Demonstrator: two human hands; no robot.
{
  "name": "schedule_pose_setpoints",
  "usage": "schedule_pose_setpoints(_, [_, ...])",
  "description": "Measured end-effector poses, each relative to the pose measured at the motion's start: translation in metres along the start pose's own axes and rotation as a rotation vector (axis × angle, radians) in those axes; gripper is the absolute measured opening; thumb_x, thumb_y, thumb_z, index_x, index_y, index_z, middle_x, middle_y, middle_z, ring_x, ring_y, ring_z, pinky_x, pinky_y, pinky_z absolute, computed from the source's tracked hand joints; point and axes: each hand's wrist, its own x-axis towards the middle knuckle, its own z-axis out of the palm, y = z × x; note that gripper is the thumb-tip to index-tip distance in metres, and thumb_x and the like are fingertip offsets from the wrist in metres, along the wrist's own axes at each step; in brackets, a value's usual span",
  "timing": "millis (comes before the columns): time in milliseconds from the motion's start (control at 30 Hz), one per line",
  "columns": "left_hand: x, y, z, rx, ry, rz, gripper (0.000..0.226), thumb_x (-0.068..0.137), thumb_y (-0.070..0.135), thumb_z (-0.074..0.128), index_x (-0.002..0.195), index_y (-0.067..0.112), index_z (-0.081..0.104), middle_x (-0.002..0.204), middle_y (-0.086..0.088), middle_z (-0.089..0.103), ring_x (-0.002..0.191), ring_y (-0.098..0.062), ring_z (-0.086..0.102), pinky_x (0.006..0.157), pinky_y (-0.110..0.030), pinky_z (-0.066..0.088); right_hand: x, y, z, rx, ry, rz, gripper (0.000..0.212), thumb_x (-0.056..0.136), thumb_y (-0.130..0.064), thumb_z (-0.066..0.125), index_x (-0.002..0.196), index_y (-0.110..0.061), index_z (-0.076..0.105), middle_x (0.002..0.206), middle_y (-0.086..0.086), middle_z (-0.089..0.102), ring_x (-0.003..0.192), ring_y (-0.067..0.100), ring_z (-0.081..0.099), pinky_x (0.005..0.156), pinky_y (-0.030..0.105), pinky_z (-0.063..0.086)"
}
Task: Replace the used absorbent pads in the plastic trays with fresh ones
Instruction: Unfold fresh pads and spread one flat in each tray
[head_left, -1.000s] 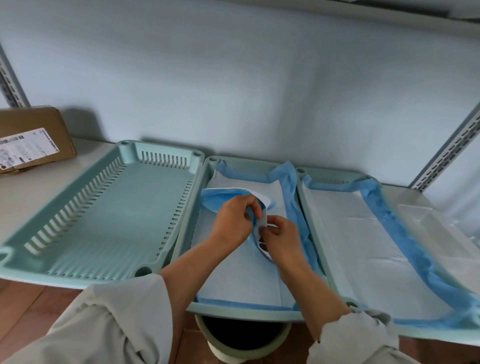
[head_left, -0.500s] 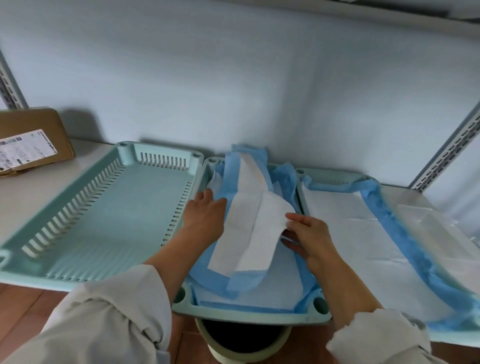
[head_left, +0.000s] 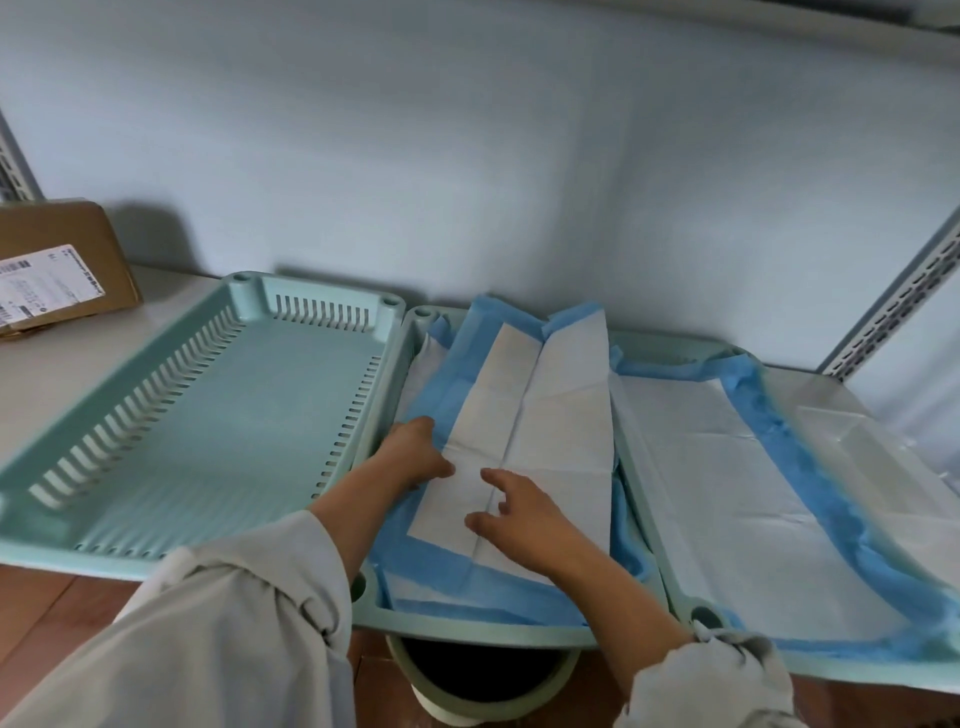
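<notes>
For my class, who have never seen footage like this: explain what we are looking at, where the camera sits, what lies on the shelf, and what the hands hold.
There is no machine here. A person wears one camera on the head, so you look down at their own two hands. On the white shelf stand three pale green trays side by side. The left tray has no pad in it. The right tray is lined with a blue-edged white pad. In the middle tray a partly unfolded pad lies on top of another. The left hand grips its left edge; the right hand rests on it with spread fingers. A cardboard box sits far left, and a bin stands below.
</notes>
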Motion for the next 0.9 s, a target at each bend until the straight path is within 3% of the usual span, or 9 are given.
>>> schedule_pose_setpoints(167, [-0.001, 0.0, 0.005, -0.149, -0.053, -0.037, 0.074, 0.082, 0.018, 0.069, 0.142, 0.011, 0.026, 0.123, -0.017, 0.052, 0.094, -0.027, 0.057, 0.067, -0.033, 0.05, 0.007, 0.001, 0.001, 0.241, 0.04, 0.096, 0.07, 0.091, -0.025, 0.06, 0.149, -0.015, 0.024, 0.152, 0.007, 0.031, 0.134, 0.02, 0.039, 0.111, 0.033, 0.034])
schedule_pose_setpoints(233, [-0.002, -0.001, 0.007, -0.112, -0.053, -0.007, 0.057, 0.083, 0.018, 0.067, 0.13, 0.006, 0.039, 0.105, -0.017, 0.06, 0.085, -0.025, 0.059, 0.054, -0.027, 0.044, 0.008, -0.002, 0.001, 0.304, 0.064, 0.111, 0.068, 0.091, -0.022, 0.06, 0.148, -0.013, 0.025, 0.146, 0.006, 0.038, 0.127, 0.019, 0.044, 0.107, 0.03, 0.037])
schedule_pose_setpoints(367, [-0.008, 0.006, 0.004, -0.171, 0.028, 0.106, 0.004, 0.089, 0.008, 0.053, 0.093, 0.009, 0.051, 0.07, -0.008, 0.061, 0.071, -0.028, 0.071, 0.045, -0.024, 0.046, 0.008, -0.005, 0.0, 0.504, 0.095, 0.146, 0.05, 0.09, -0.01, 0.06, 0.136, -0.01, 0.039, 0.099, -0.003, 0.051, 0.091, 0.012, 0.053, 0.08, 0.023, 0.046])
schedule_pose_setpoints(467, [-0.015, 0.018, 0.0, -0.263, 0.058, 0.159, 0.003, 0.091, 0.011, 0.05, 0.093, 0.009, 0.051, 0.084, -0.016, 0.068, 0.073, -0.033, 0.072, 0.068, -0.041, 0.06, 0.014, -0.003, 0.002, 0.691, 0.134, 0.212, 0.065, 0.087, -0.004, 0.062, 0.144, -0.009, 0.03, 0.11, 0.011, 0.06, 0.105, 0.026, 0.06, 0.083, 0.035, 0.051])
schedule_pose_setpoints(600, [-0.032, 0.025, -0.016, 0.141, 0.303, 0.262, 0.038, 0.09, 0.041, 0.054, 0.115, 0.016, 0.042, 0.098, -0.007, 0.064, 0.088, -0.029, 0.066, 0.073, -0.034, 0.05, 0.016, -0.01, 0.002, 0.657, 0.221, 0.122, 0.052, 0.088, 0.003, 0.054, 0.136, -0.017, 0.049, 0.094, 0.009, 0.064, 0.079, 0.015, 0.058, 0.064, 0.02, 0.046])
schedule_pose_setpoints(700, [-0.041, 0.023, -0.041, 0.401, 0.532, 0.235, 0.073, 0.091, 0.023, 0.053, 0.148, 0.025, 0.008, 0.095, -0.009, 0.064, 0.085, -0.029, 0.063, 0.066, -0.033, 0.041, 0.015, -0.013, 0.002, 0.505, 0.296, -0.008, 0.045, 0.089, 0.001, 0.048, 0.125, -0.023, 0.06, 0.082, 0.002, 0.063, 0.07, 0.01, 0.054, 0.062, 0.016, 0.046])
schedule_pose_setpoints(767, [-0.039, 0.015, -0.06, 0.461, 0.582, 0.157, 0.089, 0.087, 0.006, 0.046, 0.149, 0.035, -0.01, 0.086, -0.009, 0.061, 0.076, -0.027, 0.059, 0.063, -0.032, 0.043, 0.015, -0.012, 0.002, 0.513, 0.315, -0.022, 0.045, 0.089, 0.001, 0.048, 0.125, -0.023, 0.06, 0.089, -0.001, 0.063, 0.078, 0.009, 0.058, 0.07, 0.018, 0.048])
schedule_pose_setpoints(833, [-0.038, 0.005, -0.08, 0.462, 0.587, 0.077, 0.087, 0.087, 0.003, 0.043, 0.149, 0.04, -0.005, 0.099, -0.011, 0.06, 0.087, -0.029, 0.061, 0.067, -0.034, 0.044, 0.016, -0.008, 0.002, 0.49, 0.302, -0.017, 0.046, 0.089, 0.001, 0.049, 0.129, -0.021, 0.057, 0.102, -0.002, 0.063, 0.091, 0.01, 0.059, 0.076, 0.018, 0.047])
schedule_pose_setpoints(900, [-0.043, -0.006, -0.095, 0.491, 0.536, -0.013, 0.069, 0.09, 0.009, 0.044, 0.149, 0.035, 0.018, 0.122, -0.012, 0.052, 0.108, -0.032, 0.058, 0.08, -0.038, 0.046, 0.016, -0.006, 0.005, 0.392, 0.244, -0.027, 0.048, 0.09, -0.003, 0.051, 0.133, -0.023, 0.051, 0.118, -0.001, 0.059, 0.104, 0.011, 0.056, 0.08, 0.016, 0.044])
